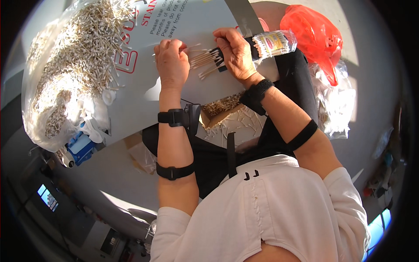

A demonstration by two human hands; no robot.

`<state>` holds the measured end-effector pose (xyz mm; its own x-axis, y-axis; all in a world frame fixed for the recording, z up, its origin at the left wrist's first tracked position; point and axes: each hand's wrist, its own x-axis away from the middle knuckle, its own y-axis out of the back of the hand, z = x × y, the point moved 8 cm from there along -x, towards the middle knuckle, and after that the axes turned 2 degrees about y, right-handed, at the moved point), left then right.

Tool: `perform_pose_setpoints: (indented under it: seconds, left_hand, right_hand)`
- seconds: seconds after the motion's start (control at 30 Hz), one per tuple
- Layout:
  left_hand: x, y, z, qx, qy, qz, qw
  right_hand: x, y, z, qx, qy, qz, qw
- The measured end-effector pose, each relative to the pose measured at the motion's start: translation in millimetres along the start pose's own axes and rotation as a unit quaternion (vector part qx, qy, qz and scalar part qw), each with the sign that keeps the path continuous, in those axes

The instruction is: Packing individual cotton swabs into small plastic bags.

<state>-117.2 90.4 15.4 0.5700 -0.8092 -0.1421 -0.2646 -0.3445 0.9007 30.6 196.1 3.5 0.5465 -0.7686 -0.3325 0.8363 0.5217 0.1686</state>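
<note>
Fingers (164, 46) of bare left hand (172, 67) curled close together at left end of loose bunch of thin wooden white-tipped cotton swabs (205, 58) over flat grey printed board (136, 98), grip impossible to tell. Just right, bare right hand (235, 56), thumb and forefinger close together, hold likewise unclear; farther right, clear plastic swab pack with yellow label (274, 43).
</note>
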Motion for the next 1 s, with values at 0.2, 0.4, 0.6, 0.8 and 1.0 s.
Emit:
perform_pose_setpoints:
  seconds: [0.2, 0.4, 0.6, 0.8, 1.0]
  left_hand:
    - [38.8, 2.5, -17.1, 0.075, 0.049, -0.072, 0.993]
    - [53.3, 8.3, -10.4, 0.242, 0.077, -0.18, 0.95]
    - [62.3, -11.2, -30.9, 0.394, 0.105, -0.152, 0.9]
    - [66.7, 12.9, -29.1, 0.297, 0.043, -0.155, 0.941]
    - [68.1, 6.7, -47.0, 0.047, -0.06, -0.045, 0.996]
  right_hand:
    - [1.5, 2.1, -1.9, -0.099, -0.023, -0.035, 0.994]
    - [34.7, -13.6, 21.3, -0.108, -0.051, -0.015, 0.993]
    - [27.2, -17.1, 18.2, -0.093, -0.041, -0.02, 0.995]
    - [16.5, 6.9, -7.2, -0.187, -0.111, -0.076, 0.973]
    - [24.1, 19.9, -10.0, -0.178, -0.114, -0.047, 0.976]
